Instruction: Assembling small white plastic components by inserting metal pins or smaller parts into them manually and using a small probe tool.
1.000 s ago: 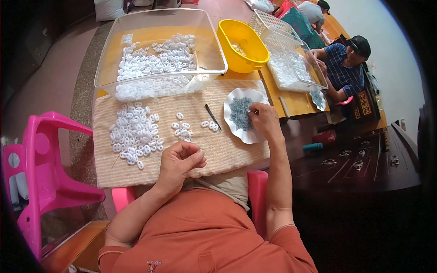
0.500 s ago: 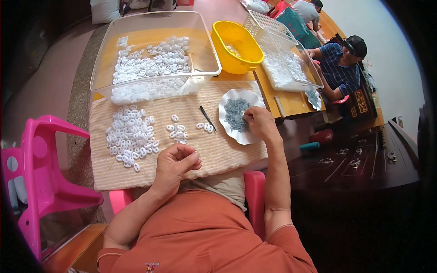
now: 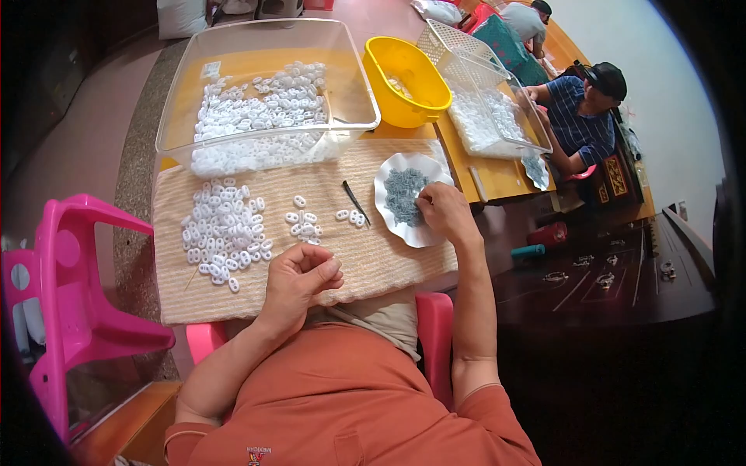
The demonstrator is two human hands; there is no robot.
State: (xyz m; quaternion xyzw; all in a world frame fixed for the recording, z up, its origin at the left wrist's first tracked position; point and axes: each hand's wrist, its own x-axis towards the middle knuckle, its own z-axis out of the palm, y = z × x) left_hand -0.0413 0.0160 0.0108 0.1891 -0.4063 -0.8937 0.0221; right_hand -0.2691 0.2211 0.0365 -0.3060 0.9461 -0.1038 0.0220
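Observation:
My right hand (image 3: 448, 211) reaches over the right side of a white, wavy-rimmed plate (image 3: 420, 235), its bent fingertips down among small grey pieces (image 3: 402, 194). What those fingertips pinch is too small to tell. Near the front of the cloth, my left hand (image 3: 305, 281) is curled with thumb and forefinger together; anything between them is hidden. Beyond it lies a small cluster of white oval pieces (image 3: 305, 219), each with two holes. A larger heap of the same white pieces (image 3: 221, 233) spreads to the left. Beside a few more pieces rests a slim black tool (image 3: 356, 203), perhaps tweezers.
A large clear bin (image 3: 264, 132) of white pieces stands at the back left, with a yellow tub (image 3: 423, 115) beside it. Farther right are another clear bin (image 3: 505, 146) and a seated person (image 3: 579, 116). A pink chair (image 3: 101, 311) stands at left.
Both hands hold nearly the same places. My right fingers stay at the grey pieces; the whole view has shifted very slightly.

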